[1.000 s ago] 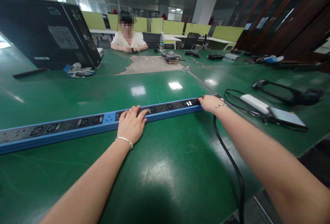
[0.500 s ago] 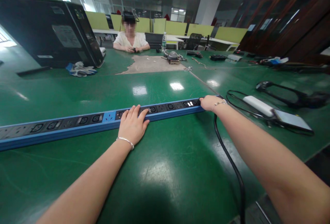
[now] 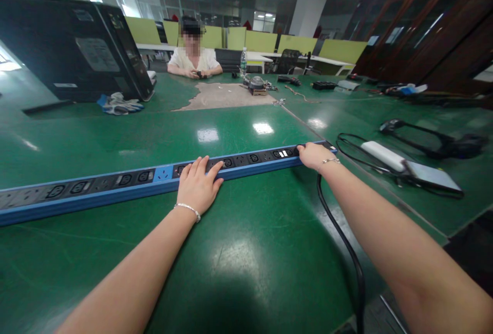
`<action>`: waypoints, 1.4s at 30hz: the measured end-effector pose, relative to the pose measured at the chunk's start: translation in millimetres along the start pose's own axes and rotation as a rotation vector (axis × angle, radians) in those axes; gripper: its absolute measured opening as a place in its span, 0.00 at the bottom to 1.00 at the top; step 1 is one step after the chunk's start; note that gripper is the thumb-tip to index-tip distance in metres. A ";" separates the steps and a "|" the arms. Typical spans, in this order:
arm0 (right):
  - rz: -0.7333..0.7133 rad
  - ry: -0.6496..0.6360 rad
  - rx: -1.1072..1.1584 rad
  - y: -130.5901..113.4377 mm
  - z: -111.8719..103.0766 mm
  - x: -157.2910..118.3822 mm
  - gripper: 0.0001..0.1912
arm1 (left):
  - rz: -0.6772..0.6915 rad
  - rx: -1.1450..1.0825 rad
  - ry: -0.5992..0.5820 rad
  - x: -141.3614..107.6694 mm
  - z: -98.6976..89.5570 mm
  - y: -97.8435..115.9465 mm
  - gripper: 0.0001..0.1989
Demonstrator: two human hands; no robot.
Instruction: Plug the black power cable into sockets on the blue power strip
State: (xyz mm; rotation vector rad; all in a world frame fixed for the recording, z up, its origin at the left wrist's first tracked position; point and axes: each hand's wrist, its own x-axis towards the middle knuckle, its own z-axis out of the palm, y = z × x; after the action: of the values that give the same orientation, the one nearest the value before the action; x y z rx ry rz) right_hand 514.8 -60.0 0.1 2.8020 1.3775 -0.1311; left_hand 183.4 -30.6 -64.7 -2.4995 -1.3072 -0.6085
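A long blue power strip (image 3: 165, 186) with black sockets lies across the green table, running off the left edge of the view. My left hand (image 3: 198, 185) rests over its middle, fingers reaching across the top to the far edge and thumb against the near side. Near the strip's right end, my right hand (image 3: 314, 154) is closed on a black plug (image 3: 296, 151), partly hidden by the fingers. The plug appears to sit at a socket; how deep it is cannot be told. A thick black cable (image 3: 341, 229) comes from under this hand and drops over the table's front edge.
A large black computer case (image 3: 77, 52) stands at the left, with work gloves (image 3: 120, 104) beside it. A white device with a screen (image 3: 429, 175) and a black frame-like object (image 3: 423, 134) lie at the right. A person (image 3: 193, 59) sits across the table, near a bottle (image 3: 244, 62).
The view has shifted very slightly. My right hand has turned a little, showing more of the strip's right end, while my left hand stays in place.
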 end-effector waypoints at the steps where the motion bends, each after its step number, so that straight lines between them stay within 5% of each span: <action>1: 0.009 0.005 0.009 0.8 0.6 0.3 0.28 | 0.001 -0.004 0.004 0.0 0.4 -0.4 0.21; 25: -0.043 0.004 -0.134 2.1 -4.6 -1.7 0.29 | -0.030 -0.041 0.006 1.5 2.2 -0.7 0.19; 28: -0.041 0.044 -0.111 2.9 -22.4 -2.6 0.29 | -0.040 -0.067 -0.004 1.4 2.5 -0.5 0.19; 32: -0.010 0.245 -0.087 2.7 -72.9 -13.5 0.30 | -0.040 -0.059 0.000 1.3 2.7 -0.7 0.19; 35: -0.072 0.177 -0.088 -5.6 -92.2 -28.8 0.28 | -0.035 -0.057 0.012 1.4 2.1 -1.2 0.19; 38: -0.125 -0.025 0.020 -19.6 -75.2 -41.3 0.29 | -0.030 -0.081 0.012 1.5 1.5 -1.8 0.19; 42: -0.168 -0.046 0.102 -38.1 -34.1 -42.9 0.28 | -0.014 -0.100 0.013 1.0 1.6 -3.1 0.19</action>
State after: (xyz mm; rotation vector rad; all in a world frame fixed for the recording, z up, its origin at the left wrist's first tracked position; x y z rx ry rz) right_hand 460.9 -68.9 38.5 2.7382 1.6393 -0.2734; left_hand 181.8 -27.5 -65.4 -2.5625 -1.3216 -0.7091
